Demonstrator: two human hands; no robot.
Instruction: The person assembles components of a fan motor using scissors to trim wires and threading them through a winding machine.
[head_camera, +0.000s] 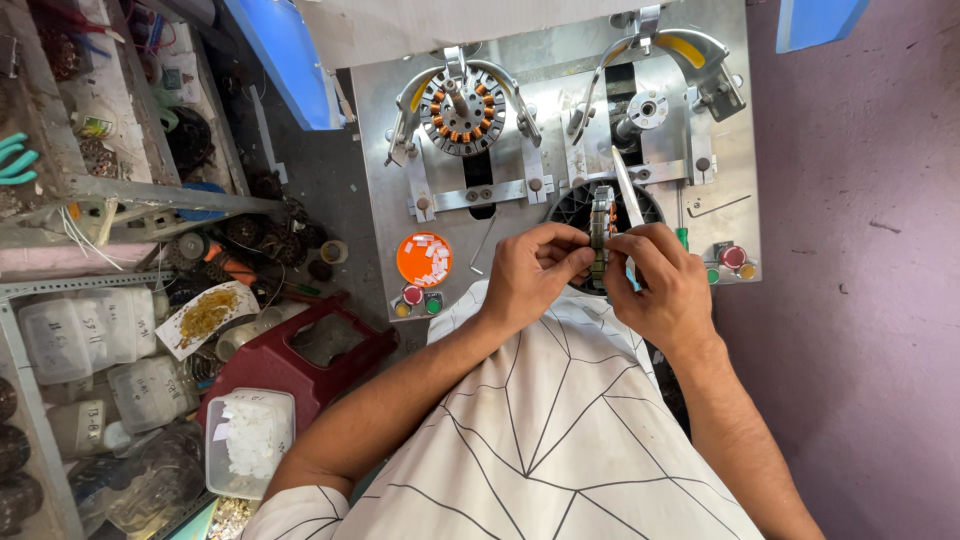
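— Presently, item one?
— Stator core (600, 232): held edge-on between both hands, above the metal tabletop (520, 255); disc axis ran left to right.
— Hands?
— Left hand (532, 272) pinched its left face; right hand (655, 280) gripped the right face, equally near, with a thin blade (627, 187) pointing away.

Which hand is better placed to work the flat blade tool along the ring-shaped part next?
Probably the right hand: it already pinches the flat blade tool against the ring-shaped part, while the left hand grips that part's other side, steadying it.
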